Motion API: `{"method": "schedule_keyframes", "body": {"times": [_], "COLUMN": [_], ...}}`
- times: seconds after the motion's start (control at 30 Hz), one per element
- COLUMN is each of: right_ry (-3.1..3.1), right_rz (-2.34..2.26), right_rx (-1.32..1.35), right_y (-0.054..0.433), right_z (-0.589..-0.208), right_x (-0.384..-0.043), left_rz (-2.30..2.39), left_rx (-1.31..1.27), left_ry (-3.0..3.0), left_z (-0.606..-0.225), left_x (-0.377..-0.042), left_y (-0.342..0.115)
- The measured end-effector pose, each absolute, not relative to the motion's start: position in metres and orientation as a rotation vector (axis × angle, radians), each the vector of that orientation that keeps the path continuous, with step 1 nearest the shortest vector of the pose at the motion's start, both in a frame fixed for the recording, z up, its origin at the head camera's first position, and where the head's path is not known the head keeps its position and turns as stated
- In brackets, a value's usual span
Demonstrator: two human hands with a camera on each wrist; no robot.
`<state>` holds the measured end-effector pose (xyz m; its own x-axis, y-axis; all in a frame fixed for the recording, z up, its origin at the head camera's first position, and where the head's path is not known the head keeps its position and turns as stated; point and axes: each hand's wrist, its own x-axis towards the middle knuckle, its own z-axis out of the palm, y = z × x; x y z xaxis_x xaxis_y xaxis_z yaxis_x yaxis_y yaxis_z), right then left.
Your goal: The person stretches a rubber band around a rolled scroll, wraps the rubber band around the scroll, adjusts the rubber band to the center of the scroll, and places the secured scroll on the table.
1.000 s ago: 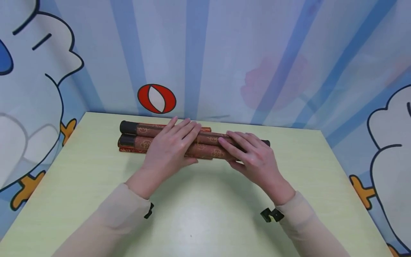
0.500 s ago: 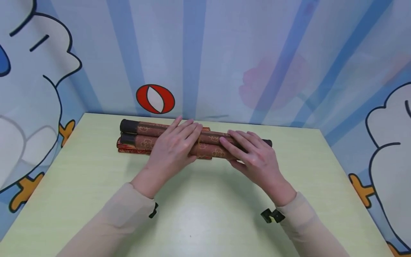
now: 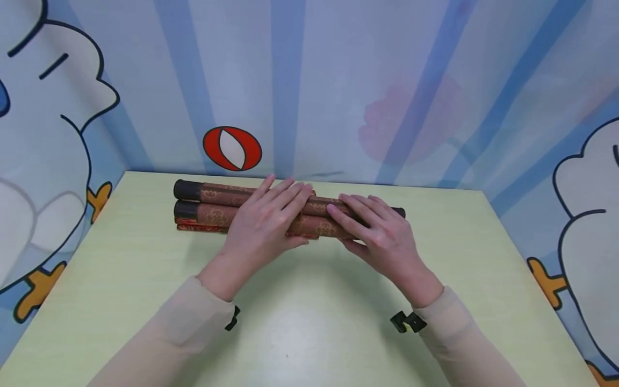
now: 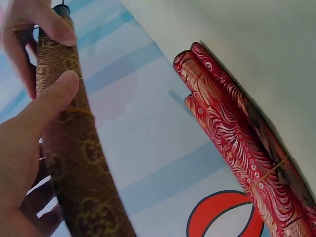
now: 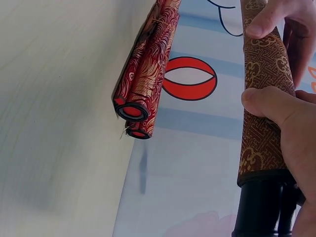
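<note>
Two brown scrolls (image 3: pixel 215 215) with gold flower patterns and black end caps lie side by side, held level in both hands. A thin yellow band (image 4: pixel 79 110) crosses them. My left hand (image 3: pixel 261 221) grips them left of the middle, its thumb on the near side and fingers over the far side. My right hand (image 3: pixel 384 236) holds them near their right end, thumb pressed on the brown covering (image 5: pixel 261 140). Behind and below, red-and-gold patterned rolls (image 4: pixel 237 138) lie on the table, bound by a band; the brown scrolls mostly cover them in the head view.
The pale green table (image 3: pixel 309 322) runs back to a blue striped backdrop (image 3: pixel 329 97) close behind the rolls. Cartoon figures are printed on the side panels. A black clip-like piece (image 3: pixel 408 321) sits at the right cuff, another at the left.
My left hand has shifted slightly right along the brown scrolls. The scrolls have moved a little left in the last half second, and the head view has shifted slightly. My right hand keeps its hold.
</note>
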<state>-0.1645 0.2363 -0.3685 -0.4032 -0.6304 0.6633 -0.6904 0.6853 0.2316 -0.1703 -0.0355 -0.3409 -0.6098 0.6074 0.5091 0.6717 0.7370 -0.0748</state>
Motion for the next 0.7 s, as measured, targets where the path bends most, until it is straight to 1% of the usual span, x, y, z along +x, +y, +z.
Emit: {"method": "schedule_keyframes", "body": {"times": [0.33,0.5,0.7], "right_ry": [-2.150,-2.160,-2.190], "right_rz": [0.092,0.105,0.120], "right_rx": [1.008,1.027,1.066], "right_y": [0.239,0.240,0.233], "right_z": [-0.373,-0.380,-0.390], "right_x": [-0.165,-0.168,-0.171], "left_rz": [-0.166,-0.236,-0.283], "left_rx": [-0.944,-0.948,-0.892], "left_ry": [-2.463,-2.515,-2.597], "left_z": [-0.338,-0.335,-0.329], "left_x": [-0.164,-0.160,-0.154], "left_y": [-0.057,-0.064,-0.076]}}
